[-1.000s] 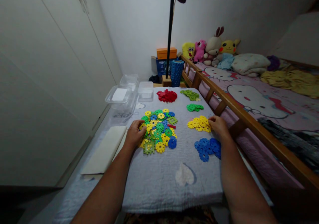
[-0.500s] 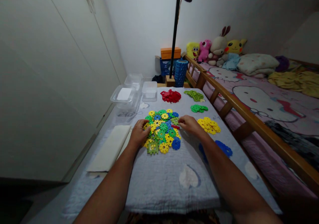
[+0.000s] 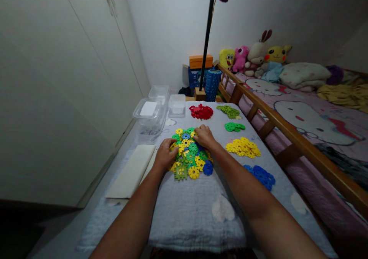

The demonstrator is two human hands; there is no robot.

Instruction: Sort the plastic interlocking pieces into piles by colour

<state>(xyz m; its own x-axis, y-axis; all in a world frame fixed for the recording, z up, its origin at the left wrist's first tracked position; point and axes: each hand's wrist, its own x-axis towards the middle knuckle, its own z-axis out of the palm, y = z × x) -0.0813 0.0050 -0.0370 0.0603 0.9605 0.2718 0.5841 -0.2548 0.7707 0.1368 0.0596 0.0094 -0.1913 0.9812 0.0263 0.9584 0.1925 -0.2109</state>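
A heap of mixed plastic snowflake building discs (image 3: 188, 151) in yellow, green and blue lies mid-table. At its left edge rests my left hand (image 3: 166, 153), thumb and fingers apart around a few yellow discs without a clear grip. My right hand (image 3: 204, 136) reaches over the heap's upper right, fingers bent down onto the pieces and slightly apart. Nothing shows in its grasp, though the palm hides what is beneath. An olive-green square piece (image 3: 181, 171) and a dark blue disc (image 3: 208, 167) lie along the near edge of the heap.
Sorted piles surround it: red pieces (image 3: 201, 111), olive pieces (image 3: 229, 111), green discs (image 3: 234, 127), yellow discs (image 3: 243, 147) and blue discs (image 3: 262, 177). Clear plastic boxes (image 3: 176, 107) stand back left, near a folded cream cloth (image 3: 130, 172). A wooden bed rail (image 3: 267, 124) borders the right.
My right hand has moved left and slightly away, from the heap's right edge to over its upper right. The red strip seen there earlier is now out of sight. My left hand stays put.
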